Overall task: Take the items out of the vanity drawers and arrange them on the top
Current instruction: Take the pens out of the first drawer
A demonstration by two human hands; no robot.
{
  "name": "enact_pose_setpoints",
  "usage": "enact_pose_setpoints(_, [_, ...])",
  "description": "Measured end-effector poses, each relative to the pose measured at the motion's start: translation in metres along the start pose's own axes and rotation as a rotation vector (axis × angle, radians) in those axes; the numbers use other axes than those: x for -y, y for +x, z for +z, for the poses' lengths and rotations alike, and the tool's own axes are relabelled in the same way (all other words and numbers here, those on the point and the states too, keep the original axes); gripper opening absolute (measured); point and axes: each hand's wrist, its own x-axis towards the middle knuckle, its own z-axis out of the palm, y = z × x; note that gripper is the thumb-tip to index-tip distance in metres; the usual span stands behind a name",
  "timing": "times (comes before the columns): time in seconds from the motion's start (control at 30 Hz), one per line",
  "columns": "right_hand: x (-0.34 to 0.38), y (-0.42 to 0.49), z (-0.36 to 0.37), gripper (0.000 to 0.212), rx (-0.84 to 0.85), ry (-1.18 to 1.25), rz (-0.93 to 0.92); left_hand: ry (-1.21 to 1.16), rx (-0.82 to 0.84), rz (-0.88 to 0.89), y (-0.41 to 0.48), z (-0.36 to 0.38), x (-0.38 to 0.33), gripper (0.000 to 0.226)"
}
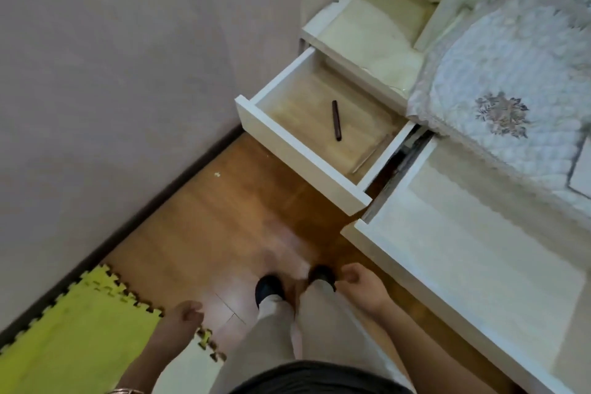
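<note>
A white vanity drawer (289, 144) stands pulled out at the centre, with a wooden floor inside. A dark slim stick-shaped item (336, 120) lies alone in it. To its right a wider drawer (399, 261) is also pulled out, lined with pale paper, and nothing shows in it. The vanity top (358, 29) lies beyond, partly under a white quilted cloth (505, 80). My left hand (188, 313) hangs low at the lower left, fingers curled, holding nothing. My right hand (361, 285) hangs near the wide drawer's front corner, curled and without anything in it. Both hands are well short of the small drawer.
A pale wall (112, 57) runs along the left, with a dark skirting board. A yellow-green foam puzzle mat (73, 329) lies on the wooden floor at the lower left. My two feet in dark shoes (268, 286) stand on the floor before the drawers.
</note>
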Motion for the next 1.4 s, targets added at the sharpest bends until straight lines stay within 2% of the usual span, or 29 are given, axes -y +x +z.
enact_pose_setpoints(0.17, [0.013,0.021,-0.007,0.041,0.045,-0.086,0.079,0.006,0.040,-0.001,0.024,-0.014,-0.015,0.019])
enact_pose_setpoints(0.3, [0.056,0.047,-0.010,0.036,0.106,-0.166,-0.005,0.026,0.049,0.002,0.055,-0.038,-0.053,0.010])
enact_pose_setpoints(0.4, [0.111,0.059,-0.022,0.039,0.130,-0.103,-0.119,0.021,-0.040,0.071,0.075,-0.063,-0.109,0.030])
enact_pose_setpoints(0.47, [0.146,0.066,-0.039,0.038,0.122,-0.073,-0.235,0.056,-0.076,0.162,0.081,-0.083,-0.159,0.030])
enact_pose_setpoints(0.53, [0.175,0.073,-0.062,0.035,0.033,0.005,-0.330,0.077,-0.090,0.327,0.088,-0.100,-0.208,0.026])
enact_pose_setpoints(0.63, [0.202,0.085,-0.095,0.030,-0.139,0.186,-0.342,0.022,-0.108,0.545,0.094,-0.114,-0.274,0.019])
enact_pose_setpoints(0.7, [0.210,0.098,-0.113,0.030,-0.226,0.243,-0.275,0.019,-0.071,0.607,0.107,-0.114,-0.314,0.019])
enact_pose_setpoints(0.77, [0.211,0.115,-0.127,0.032,-0.312,0.279,-0.183,0.094,0.031,0.687,0.125,-0.105,-0.351,0.022])
enact_pose_setpoints(0.93, [0.199,0.144,-0.139,0.042,-0.436,0.371,0.153,0.465,0.250,0.692,0.177,-0.060,-0.417,0.036])
enact_pose_setpoints(1.03, [0.189,0.161,-0.137,0.042,-0.463,0.346,0.271,0.747,0.232,0.732,0.199,-0.031,-0.442,0.029])
enact_pose_setpoints(1.13, [0.182,0.181,-0.133,0.046,-0.471,0.295,0.344,0.793,0.292,0.647,0.211,-0.001,-0.461,0.033])
enact_pose_setpoints(1.3, [0.174,0.202,-0.128,0.051,-0.477,0.163,0.484,0.738,0.210,0.603,0.235,0.032,-0.480,0.052])
enact_pose_setpoints(1.4, [0.173,0.212,-0.129,0.054,-0.488,0.179,0.529,0.768,0.237,0.589,0.247,0.046,-0.488,0.044])
